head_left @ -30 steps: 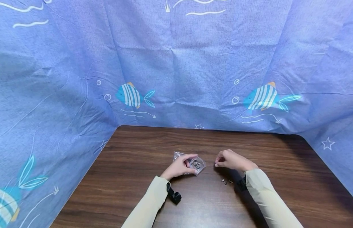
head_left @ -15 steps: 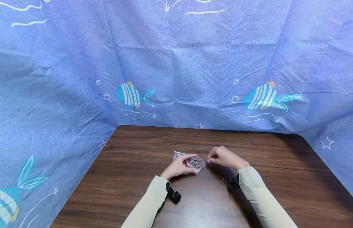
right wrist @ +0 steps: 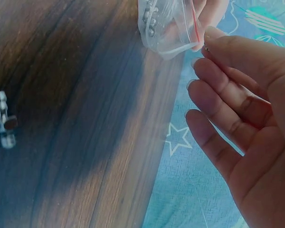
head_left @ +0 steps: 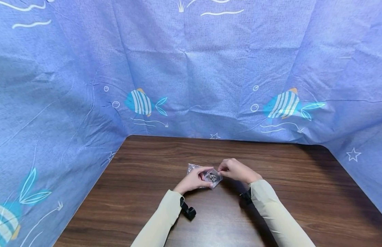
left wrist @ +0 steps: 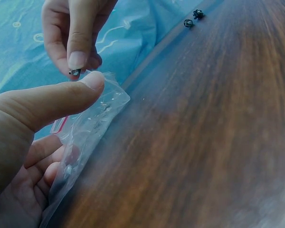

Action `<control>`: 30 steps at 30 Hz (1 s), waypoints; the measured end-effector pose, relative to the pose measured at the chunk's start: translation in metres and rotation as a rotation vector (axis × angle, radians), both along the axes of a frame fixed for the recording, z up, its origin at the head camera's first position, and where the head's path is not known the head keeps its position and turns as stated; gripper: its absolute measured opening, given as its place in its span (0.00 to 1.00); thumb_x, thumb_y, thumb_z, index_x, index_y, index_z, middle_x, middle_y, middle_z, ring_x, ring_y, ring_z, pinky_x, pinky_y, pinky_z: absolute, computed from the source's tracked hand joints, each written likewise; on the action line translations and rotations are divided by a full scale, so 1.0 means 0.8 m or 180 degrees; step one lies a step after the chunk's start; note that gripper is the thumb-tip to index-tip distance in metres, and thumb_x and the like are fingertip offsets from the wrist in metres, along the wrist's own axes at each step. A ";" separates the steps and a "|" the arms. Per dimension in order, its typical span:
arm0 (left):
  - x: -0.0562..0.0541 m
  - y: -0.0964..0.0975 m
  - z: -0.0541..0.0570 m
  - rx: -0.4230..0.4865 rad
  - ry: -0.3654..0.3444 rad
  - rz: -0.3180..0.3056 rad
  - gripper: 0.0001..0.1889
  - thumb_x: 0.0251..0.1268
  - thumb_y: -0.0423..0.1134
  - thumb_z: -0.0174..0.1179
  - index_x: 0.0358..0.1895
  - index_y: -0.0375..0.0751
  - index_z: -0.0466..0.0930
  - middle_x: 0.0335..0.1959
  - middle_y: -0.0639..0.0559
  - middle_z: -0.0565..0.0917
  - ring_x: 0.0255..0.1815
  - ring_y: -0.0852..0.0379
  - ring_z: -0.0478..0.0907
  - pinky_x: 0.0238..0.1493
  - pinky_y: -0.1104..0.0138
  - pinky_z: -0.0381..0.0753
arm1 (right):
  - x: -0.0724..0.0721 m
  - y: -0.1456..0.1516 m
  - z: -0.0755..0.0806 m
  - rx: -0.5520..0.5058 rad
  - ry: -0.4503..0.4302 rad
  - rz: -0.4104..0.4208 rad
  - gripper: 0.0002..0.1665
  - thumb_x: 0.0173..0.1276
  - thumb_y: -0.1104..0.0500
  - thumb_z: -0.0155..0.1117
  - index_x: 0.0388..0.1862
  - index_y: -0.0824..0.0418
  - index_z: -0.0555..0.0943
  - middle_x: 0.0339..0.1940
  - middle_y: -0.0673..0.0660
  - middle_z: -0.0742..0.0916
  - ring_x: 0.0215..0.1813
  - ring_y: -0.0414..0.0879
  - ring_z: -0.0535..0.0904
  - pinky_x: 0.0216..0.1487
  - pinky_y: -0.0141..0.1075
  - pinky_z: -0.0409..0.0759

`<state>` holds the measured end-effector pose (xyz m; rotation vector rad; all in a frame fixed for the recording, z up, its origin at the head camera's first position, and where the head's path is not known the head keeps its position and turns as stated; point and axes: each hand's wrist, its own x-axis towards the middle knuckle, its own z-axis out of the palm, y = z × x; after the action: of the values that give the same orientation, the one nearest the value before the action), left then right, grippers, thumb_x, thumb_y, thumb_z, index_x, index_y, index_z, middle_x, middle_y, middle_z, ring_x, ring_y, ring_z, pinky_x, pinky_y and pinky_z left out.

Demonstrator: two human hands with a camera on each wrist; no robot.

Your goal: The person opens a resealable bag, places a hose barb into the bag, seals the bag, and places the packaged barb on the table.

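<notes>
My left hand (head_left: 191, 180) holds a clear zip-lock bag (left wrist: 97, 116) with a red seal line, its mouth spread between thumb and fingers. Inside the bag lies a cluster of small metal parts (head_left: 213, 178). Thumb and forefinger of my right hand (head_left: 237, 170) pinch one small shiny metal part (left wrist: 75, 72) right at the bag's mouth, close to my left thumb tip. In the right wrist view that part is mostly hidden by the fingertips, and the other fingers are bent loosely below.
A few loose metal parts (left wrist: 198, 14) lie on the brown wooden table (head_left: 154, 154), near my right wrist; one group (right wrist: 5, 121) shows large in the right wrist view. Black camera straps (head_left: 188, 211) sit on both wrists. A blue fish-print cloth (head_left: 209, 68) hangs behind the table.
My right hand has moved left and slightly away from me, bringing the pinched metal part from the right of the bag to its mouth. My left hand and the bag stay in place.
</notes>
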<state>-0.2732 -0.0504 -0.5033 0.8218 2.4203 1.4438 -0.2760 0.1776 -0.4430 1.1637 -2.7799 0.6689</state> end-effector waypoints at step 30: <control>-0.001 -0.003 -0.002 0.0095 0.0098 -0.0061 0.33 0.51 0.41 0.73 0.64 0.43 0.74 0.23 0.56 0.74 0.24 0.67 0.69 0.24 0.75 0.70 | 0.013 0.029 0.009 0.0052 -0.0493 -0.0070 0.09 0.60 0.57 0.70 0.36 0.62 0.85 0.33 0.50 0.87 0.35 0.35 0.79 0.38 0.30 0.78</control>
<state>-0.2736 -0.0524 -0.5050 0.8775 2.4118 1.4746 -0.2653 0.2006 -0.4360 1.1285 -2.9252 0.7670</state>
